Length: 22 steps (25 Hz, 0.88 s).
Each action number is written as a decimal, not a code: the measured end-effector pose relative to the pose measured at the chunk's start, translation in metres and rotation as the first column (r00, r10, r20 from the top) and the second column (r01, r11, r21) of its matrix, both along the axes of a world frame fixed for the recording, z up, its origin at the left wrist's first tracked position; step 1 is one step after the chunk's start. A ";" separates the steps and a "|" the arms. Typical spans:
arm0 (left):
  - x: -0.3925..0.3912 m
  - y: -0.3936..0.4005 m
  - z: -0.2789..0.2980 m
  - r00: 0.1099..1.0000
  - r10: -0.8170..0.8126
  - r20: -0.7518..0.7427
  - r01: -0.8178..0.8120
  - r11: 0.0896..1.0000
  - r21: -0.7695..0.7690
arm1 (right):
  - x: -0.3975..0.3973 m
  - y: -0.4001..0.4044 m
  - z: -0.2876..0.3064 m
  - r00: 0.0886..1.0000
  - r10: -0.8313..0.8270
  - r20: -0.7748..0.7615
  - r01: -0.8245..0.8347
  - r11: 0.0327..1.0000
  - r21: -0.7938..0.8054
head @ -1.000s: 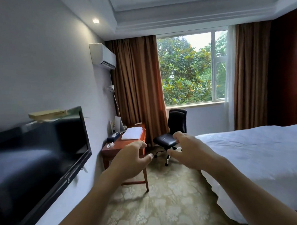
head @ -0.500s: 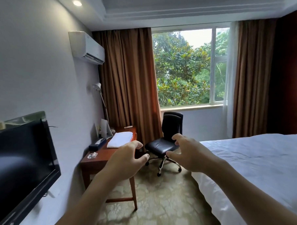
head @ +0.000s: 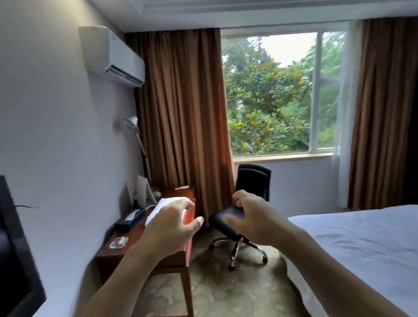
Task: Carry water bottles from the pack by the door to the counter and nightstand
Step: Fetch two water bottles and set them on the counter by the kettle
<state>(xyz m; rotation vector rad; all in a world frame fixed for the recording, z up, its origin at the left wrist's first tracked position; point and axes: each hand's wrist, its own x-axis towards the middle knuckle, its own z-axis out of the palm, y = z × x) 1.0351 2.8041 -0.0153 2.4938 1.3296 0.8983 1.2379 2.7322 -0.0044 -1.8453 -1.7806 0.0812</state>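
Water bottles are nowhere in my view, and neither is the pack, the counter or the nightstand. Both my hands are held out in front of me in the air, holding nothing. My left hand (head: 169, 226) has its fingers loosely curled and the thumb stuck out toward the right; it hangs in front of the wooden desk (head: 144, 240). My right hand (head: 253, 220) is just beside it, apart from it, fingers loosely bent downward, in front of the black office chair (head: 249, 183).

On the desk, a folded white towel (head: 162, 203) lies near the middle, a dark tissue box (head: 129, 220) sits along the wall edge, and a clear glass dish (head: 118, 242) rests near the front corner by the wall. A TV (head: 8, 251) hangs on the left wall, an air conditioner (head: 111, 54) higher up. Brown curtains (head: 182, 116) frame the window (head: 272, 95). The bed (head: 365, 247) with white sheets fills the lower right.
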 end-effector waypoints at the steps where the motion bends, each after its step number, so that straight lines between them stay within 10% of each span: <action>1: -0.011 0.012 0.002 0.999 0.041 0.004 -0.041 0.999 -0.006 | -0.009 0.021 -0.001 0.999 0.036 0.000 -0.036 0.999 0.004; 10: -0.187 0.017 -0.001 0.765 0.644 -0.005 -0.644 0.764 -0.048 | -0.196 0.164 -0.002 0.770 0.636 0.053 -0.638 0.769 0.038; 16: -0.249 -0.121 -0.002 0.274 0.961 0.021 -0.957 0.275 -0.090 | -0.327 0.128 0.004 0.250 0.967 0.038 -0.968 0.249 0.027; 22: -0.200 -0.344 0.002 -0.341 0.938 -0.063 -0.939 -0.343 -0.032 | -0.392 -0.045 -0.006 -0.315 0.948 0.045 -0.948 -0.316 0.017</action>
